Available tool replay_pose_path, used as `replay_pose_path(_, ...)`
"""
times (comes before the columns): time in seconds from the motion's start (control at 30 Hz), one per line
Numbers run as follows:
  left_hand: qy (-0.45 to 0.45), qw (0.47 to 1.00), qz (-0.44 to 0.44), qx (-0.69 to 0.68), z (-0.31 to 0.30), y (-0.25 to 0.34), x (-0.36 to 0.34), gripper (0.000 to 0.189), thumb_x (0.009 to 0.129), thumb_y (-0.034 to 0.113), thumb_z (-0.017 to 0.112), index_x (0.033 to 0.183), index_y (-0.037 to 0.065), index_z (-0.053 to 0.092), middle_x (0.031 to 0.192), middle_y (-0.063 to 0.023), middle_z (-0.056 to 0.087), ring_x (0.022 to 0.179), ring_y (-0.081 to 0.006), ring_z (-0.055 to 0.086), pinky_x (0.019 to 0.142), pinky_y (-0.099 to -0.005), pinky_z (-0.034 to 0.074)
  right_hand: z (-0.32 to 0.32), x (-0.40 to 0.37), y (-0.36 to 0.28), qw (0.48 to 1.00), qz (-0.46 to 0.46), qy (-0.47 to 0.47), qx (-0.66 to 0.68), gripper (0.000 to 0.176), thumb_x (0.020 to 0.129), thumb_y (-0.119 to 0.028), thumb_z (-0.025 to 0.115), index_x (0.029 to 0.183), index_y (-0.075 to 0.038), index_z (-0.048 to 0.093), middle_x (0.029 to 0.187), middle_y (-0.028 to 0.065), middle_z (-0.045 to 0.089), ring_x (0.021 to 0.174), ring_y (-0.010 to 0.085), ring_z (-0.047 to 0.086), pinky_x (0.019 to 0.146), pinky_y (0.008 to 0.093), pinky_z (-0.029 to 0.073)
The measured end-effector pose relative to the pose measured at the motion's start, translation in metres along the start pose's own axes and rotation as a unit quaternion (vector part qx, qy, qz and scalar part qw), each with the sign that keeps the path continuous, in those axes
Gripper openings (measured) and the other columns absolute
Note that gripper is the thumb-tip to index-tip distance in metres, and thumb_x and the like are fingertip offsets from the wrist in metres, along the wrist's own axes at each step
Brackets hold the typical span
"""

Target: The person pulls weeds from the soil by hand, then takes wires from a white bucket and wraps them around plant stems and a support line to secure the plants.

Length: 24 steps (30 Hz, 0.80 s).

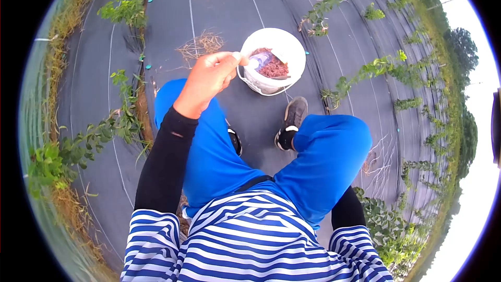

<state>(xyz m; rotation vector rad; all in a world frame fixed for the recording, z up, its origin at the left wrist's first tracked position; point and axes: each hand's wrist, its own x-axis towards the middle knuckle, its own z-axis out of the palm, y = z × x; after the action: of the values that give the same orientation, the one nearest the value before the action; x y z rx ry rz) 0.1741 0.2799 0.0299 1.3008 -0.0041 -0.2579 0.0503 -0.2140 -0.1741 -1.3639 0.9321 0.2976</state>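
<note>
My left hand [211, 75] reaches over the near left rim of a white bucket [295, 52], thumb and fingers pinched together. From the pinch, a translucent, pale bluish-white plastic thing [257, 63] extends into the bucket's opening; its exact kind I cannot tell. Reddish-brown shredded material [275, 68] fills part of the bucket. A thin dark strip [282, 78] lies at its near inner side, and a wire handle [263, 94] hangs down the front. My right arm, in a black sleeve [348, 210], passes down beside my right thigh, its hand hidden.
Dark ground sheeting [167, 26] with pale lines spreads around me. Leafy plants grow along rows on the left [125, 8] and right [368, 68]. Dry straw [201, 44] lies left of the bucket. My shoe [296, 112] is close to the bucket's base.
</note>
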Motion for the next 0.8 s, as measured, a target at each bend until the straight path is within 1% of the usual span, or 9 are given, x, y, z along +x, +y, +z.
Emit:
replay_pose_path(0.1,-0.011,1.0,-0.011,0.019,0.006,0.002,0.001,0.028,0.092,0.024,0.048,0.095,-0.001,0.06,0.057,0.0073,0.037,0.049,-0.0007,0.03,0.042,-0.0178,0.022,0.002,-0.003,0.002,0.999,-0.036,0.004,-0.022,0.021,0.087,-0.017,0.046,0.09,-0.002,0.061,0.065,0.0042,0.056,0.055,0.0173,0.053,0.048,0.0326,0.042)
replay_pose_path(0.17,0.002,0.999,-0.007,0.039,0.01,0.001,0.003,0.028,0.093,0.023,0.047,0.095,-0.002,0.059,0.056,0.0067,0.036,0.048,-0.0012,0.029,0.042,-0.0186,0.022,0.005,-0.004,0.006,0.997,-0.063,0.007,-0.041,0.021,0.087,-0.017,0.046,0.09,-0.002,0.061,0.066,0.0046,0.056,0.056,0.0176,0.053,0.048,0.0328,0.042)
replay_pose_path(0.23,0.003,0.998,-0.023,0.061,0.014,0.005,0.003,0.027,0.093,0.022,0.045,0.095,-0.002,0.059,0.054,0.0059,0.035,0.048,-0.0017,0.029,0.042,-0.0192,0.022,0.008,-0.004,0.018,0.993,-0.099,0.011,-0.068,0.021,0.087,-0.017,0.046,0.089,-0.002,0.06,0.066,0.0049,0.056,0.057,0.018,0.054,0.049,0.033,0.042)
replay_pose_path(0.37,0.026,0.997,-0.05,0.052,0.018,0.005,0.007,0.029,0.093,0.023,0.047,0.093,-0.003,0.06,0.055,0.0053,0.038,0.047,-0.0012,0.031,0.042,-0.0182,0.023,0.004,-0.011,0.048,0.982,-0.147,0.018,-0.115,0.021,0.087,-0.017,0.046,0.089,-0.001,0.06,0.067,0.0056,0.057,0.058,0.0186,0.054,0.05,0.0335,0.043)
replay_pose_path(0.4,0.014,0.997,-0.053,0.057,0.018,0.004,0.008,0.029,0.093,0.023,0.047,0.093,-0.003,0.06,0.055,0.0053,0.038,0.047,-0.0012,0.031,0.042,-0.0182,0.023,0.0,-0.016,0.058,0.98,-0.153,0.018,-0.123,0.021,0.087,-0.017,0.046,0.088,-0.001,0.06,0.067,0.0058,0.058,0.058,0.0188,0.055,0.05,0.0336,0.043)
replay_pose_path(0.47,0.02,0.996,-0.077,0.028,0.019,0.003,0.011,0.028,0.093,0.023,0.047,0.093,-0.002,0.059,0.055,0.0048,0.039,0.047,-0.0015,0.031,0.042,-0.0177,0.023,-0.007,-0.029,0.072,0.976,-0.168,0.013,-0.139,0.021,0.087,-0.017,0.046,0.088,-0.001,0.06,0.067,0.0061,0.058,0.059,0.0191,0.055,0.051,0.0338,0.044)
replay_pose_path(0.63,-0.01,0.994,-0.11,0.005,0.027,0.009,0.023,0.027,0.094,0.023,0.045,0.094,-0.001,0.058,0.055,0.0045,0.039,0.045,-0.0023,0.031,0.042,-0.0173,0.024,-0.022,-0.051,0.101,0.965,-0.206,0.004,-0.16,0.022,0.088,-0.017,0.046,0.087,-0.001,0.06,0.068,0.0069,0.059,0.06,0.02,0.056,0.053,0.0344,0.045)
replay_pose_path(0.67,-0.02,0.992,-0.127,-0.011,0.028,0.011,0.023,0.027,0.094,0.023,0.045,0.094,-0.001,0.057,0.055,0.0045,0.038,0.045,-0.0025,0.031,0.042,-0.0175,0.025,-0.024,-0.051,0.106,0.964,-0.214,0.002,-0.16,0.022,0.088,-0.017,0.046,0.087,-0.001,0.06,0.068,0.0071,0.059,0.061,0.0201,0.057,0.053,0.0345,0.045)
replay_pose_path(0.8,-0.029,0.989,-0.139,-0.031,0.028,0.016,0.026,0.027,0.095,0.026,0.044,0.094,0.002,0.056,0.055,0.0048,0.036,0.044,-0.003,0.03,0.041,-0.0178,0.024,-0.031,-0.038,0.131,0.959,-0.24,-0.002,-0.15,0.022,0.088,-0.017,0.046,0.087,0.0,0.06,0.069,0.0076,0.06,0.061,0.0206,0.057,0.054,0.0349,0.045)
